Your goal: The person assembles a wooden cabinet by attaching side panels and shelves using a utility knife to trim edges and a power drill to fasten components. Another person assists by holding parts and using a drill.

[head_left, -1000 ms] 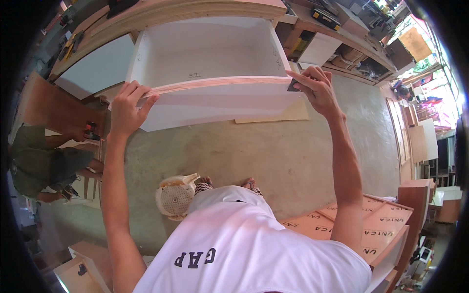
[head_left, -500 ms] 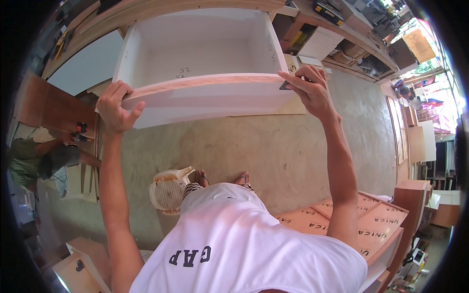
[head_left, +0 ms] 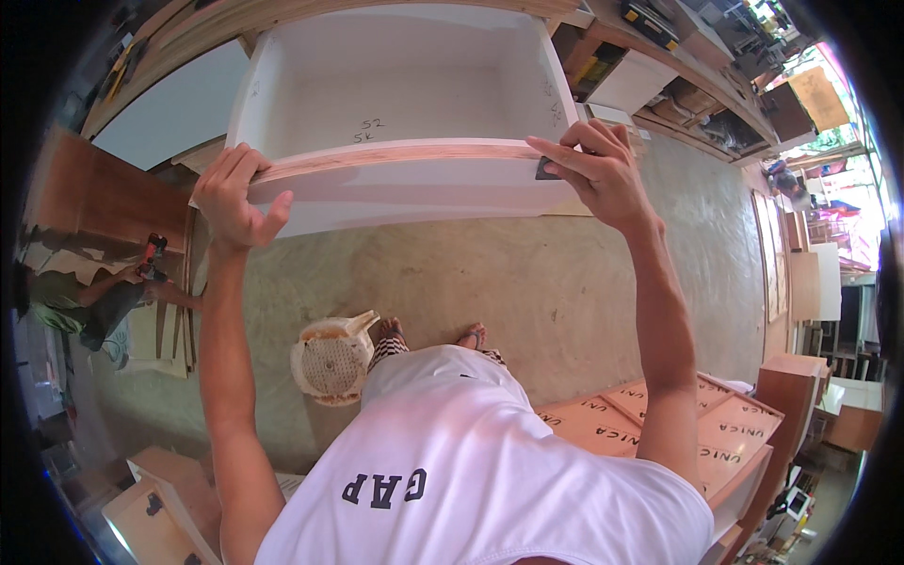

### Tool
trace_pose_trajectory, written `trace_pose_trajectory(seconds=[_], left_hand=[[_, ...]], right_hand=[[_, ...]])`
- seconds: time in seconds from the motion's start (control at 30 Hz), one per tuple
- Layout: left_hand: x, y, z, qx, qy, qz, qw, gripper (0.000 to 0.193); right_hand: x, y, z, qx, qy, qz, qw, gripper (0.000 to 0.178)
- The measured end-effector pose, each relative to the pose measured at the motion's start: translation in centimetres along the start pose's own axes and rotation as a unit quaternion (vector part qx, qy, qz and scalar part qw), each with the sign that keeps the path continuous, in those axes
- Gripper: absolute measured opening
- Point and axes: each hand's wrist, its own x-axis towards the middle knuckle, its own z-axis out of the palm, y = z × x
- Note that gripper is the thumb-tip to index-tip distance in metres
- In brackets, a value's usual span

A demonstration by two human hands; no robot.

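Observation:
A white drawer box (head_left: 405, 89) stands in front of me, its long front panel (head_left: 414, 186) topped by a bare plywood edge (head_left: 395, 154). My left hand (head_left: 234, 200) grips the left end of that panel, fingers curled over the top and thumb standing off the front face. At the right end, my right hand (head_left: 603, 174) holds a small dark flat piece (head_left: 546, 169), possibly sandpaper, against the panel near the top edge. Its index finger stretches along the plywood edge, while the other fingers are bent. Handwritten pencil-like marks show inside the drawer.
A whitish plastic stool (head_left: 331, 363) stands on the concrete floor by my feet. Behind me at right lies a printed orange-brown panel (head_left: 650, 424). At left a co-worker (head_left: 80, 306) holds a red and black power tool (head_left: 151, 254). Shelving (head_left: 697, 71) runs along the far right.
My right hand has slid a little left along the plywood edge with the dark piece. The left hand keeps its place on the panel. The co-worker's power tool has tilted more upright.

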Motion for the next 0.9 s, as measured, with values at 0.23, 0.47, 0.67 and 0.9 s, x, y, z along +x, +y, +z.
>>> trace_pose_trajectory(seconds=[0.23,0.47,0.67,0.9], left_hand=[[0.1,-0.2,-0.4,-0.008,0.002,-0.001,1.000,0.040],[-0.7,-0.8,-0.3,-0.032,0.017,0.000,0.999,0.045],[-1.4,-1.7,0.0,-0.112,0.050,-0.030,0.992,0.060],[-1.4,-1.1,-1.7,-0.257,0.026,-0.138,0.956,0.080]], right_hand=[[4.0,-4.1,2.5,0.005,0.029,-0.035,0.999,0.045],[8.7,-9.3,6.2,0.015,0.030,-0.038,0.999,0.042],[13.9,-15.5,10.7,0.030,0.065,-0.056,0.996,0.040],[18.6,-20.2,14.0,0.102,0.099,-0.046,0.989,0.025]])
